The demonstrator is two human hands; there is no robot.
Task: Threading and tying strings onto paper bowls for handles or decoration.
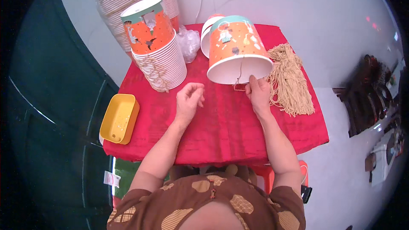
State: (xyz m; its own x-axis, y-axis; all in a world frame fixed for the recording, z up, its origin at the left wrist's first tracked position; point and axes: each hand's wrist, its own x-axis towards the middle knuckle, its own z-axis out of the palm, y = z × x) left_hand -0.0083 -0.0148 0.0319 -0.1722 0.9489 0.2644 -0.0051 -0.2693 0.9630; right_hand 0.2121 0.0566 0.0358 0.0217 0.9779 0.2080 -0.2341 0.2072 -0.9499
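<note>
An orange and green patterned paper bucket (237,38) lies tilted at the middle of the table, its white open rim facing me. A thin tan string (240,70) hangs out of its mouth and loops below the rim. My right hand (259,96) is closed at that rim, pinching the string between thumb and fingers. To the left, my left hand (189,102) hovers over the red cloth with its fingers curled in; whether anything is in them is hidden. It is apart from the bucket. Beside my right hand lies a bundle of tan strings (292,81).
Nested paper buckets (159,57) with string ends hanging down stand left on the red-covered table (213,136). Taller bucket stacks (121,6) in plastic stand behind. A crumpled clear bag (188,42) and a yellow tray (119,119) lie nearby. A wall (247,0) borders the far edge.
</note>
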